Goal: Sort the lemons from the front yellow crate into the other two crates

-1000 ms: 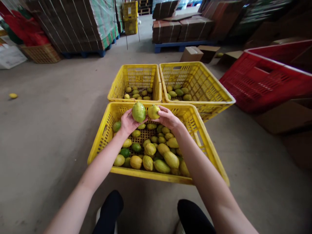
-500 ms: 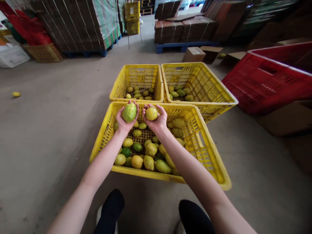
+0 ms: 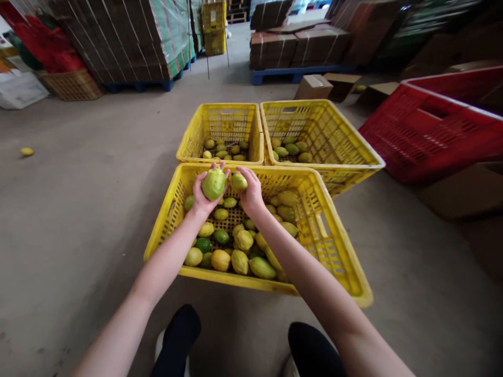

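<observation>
My left hand [image 3: 202, 198] is wrapped round a large green fruit [image 3: 214, 184], palm up, over the near yellow crate [image 3: 341, 230]. Just to its right, my right hand [image 3: 252, 195] grips a smaller yellow-green fruit [image 3: 239, 183] between thumb and fingers. The two fruits are close together but apart. Below the hands, several yellow and green fruits, among them a dark green one [image 3: 203, 244] and a yellow one [image 3: 220, 260], lie on the crate's bottom. My forearms hide part of the crate's inside.
Two more yellow crates, left [image 3: 220, 108] and right [image 3: 341, 131], stand behind the near one with several fruits in each. A red crate [image 3: 436, 131] is at the right. One yellow fruit [image 3: 26, 151] lies on the floor at the left. Boxes on a blue pallet [image 3: 275, 76] stand behind.
My right hand has turned its fruit over sideways and shifted slightly left, its palm now facing left. My left hand has moved a little to the right with the green fruit.
</observation>
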Action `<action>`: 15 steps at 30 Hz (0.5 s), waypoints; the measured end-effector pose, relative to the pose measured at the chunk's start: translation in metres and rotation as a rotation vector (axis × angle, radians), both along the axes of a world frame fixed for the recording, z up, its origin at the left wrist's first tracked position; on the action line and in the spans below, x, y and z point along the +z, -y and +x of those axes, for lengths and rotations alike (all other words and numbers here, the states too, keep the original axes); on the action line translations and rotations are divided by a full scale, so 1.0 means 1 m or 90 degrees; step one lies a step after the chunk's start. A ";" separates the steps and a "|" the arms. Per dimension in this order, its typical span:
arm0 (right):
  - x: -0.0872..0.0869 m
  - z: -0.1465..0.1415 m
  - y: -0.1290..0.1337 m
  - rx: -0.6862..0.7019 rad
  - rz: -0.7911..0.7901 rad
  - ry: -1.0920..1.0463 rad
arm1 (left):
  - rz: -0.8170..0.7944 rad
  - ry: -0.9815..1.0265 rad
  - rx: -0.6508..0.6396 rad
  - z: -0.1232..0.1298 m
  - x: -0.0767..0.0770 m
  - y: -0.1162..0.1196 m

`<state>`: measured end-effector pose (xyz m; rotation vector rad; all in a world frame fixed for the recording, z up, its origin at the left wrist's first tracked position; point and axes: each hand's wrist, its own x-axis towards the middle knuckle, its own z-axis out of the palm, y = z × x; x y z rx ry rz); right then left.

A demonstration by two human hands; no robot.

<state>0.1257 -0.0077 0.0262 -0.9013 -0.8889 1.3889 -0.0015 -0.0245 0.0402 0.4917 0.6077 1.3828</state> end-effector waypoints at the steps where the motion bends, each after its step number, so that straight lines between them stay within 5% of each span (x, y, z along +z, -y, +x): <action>1: 0.002 -0.004 0.001 -0.016 0.041 0.056 | -0.009 -0.010 -0.007 0.002 0.000 0.001; 9: 0.011 -0.016 0.011 0.062 0.196 0.449 | 0.005 -0.002 -0.012 0.003 -0.002 -0.001; 15: 0.026 -0.023 0.020 0.033 0.319 0.556 | -0.034 -0.032 0.070 0.004 -0.013 -0.005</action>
